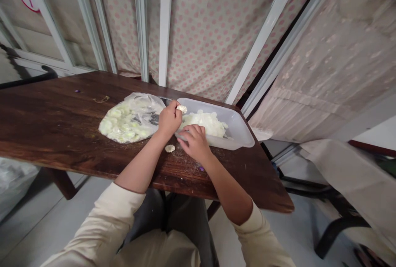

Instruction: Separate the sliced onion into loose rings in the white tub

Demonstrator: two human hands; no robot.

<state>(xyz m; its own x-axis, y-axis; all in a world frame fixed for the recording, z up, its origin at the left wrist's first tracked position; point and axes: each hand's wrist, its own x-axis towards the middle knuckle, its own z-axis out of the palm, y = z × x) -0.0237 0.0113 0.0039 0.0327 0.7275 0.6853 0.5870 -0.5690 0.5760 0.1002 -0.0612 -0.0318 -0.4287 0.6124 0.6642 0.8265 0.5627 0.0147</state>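
A white plastic tray [239,129] holds a heap of thin, pale, translucent pieces [206,122]. At its left end my left hand [170,119] is closed on a small cream-coloured ruffled piece [182,109], which sticks out past the fingertips. My right hand [195,140] rests at the tray's near left edge, its fingers bent and apart; nothing shows in its grasp. Left of my left hand lies a clear plastic bag [123,120] with pale green-white pieces inside. Another cream ruffled piece [170,148] is on the wood between my forearms.
The dark wooden table [62,122] carries small purple scraps [201,168] and a thin yellowish strand [102,99]. Behind it stand white frames with a dotted curtain [213,32]. A black chair arm [337,232] is at the lower right.
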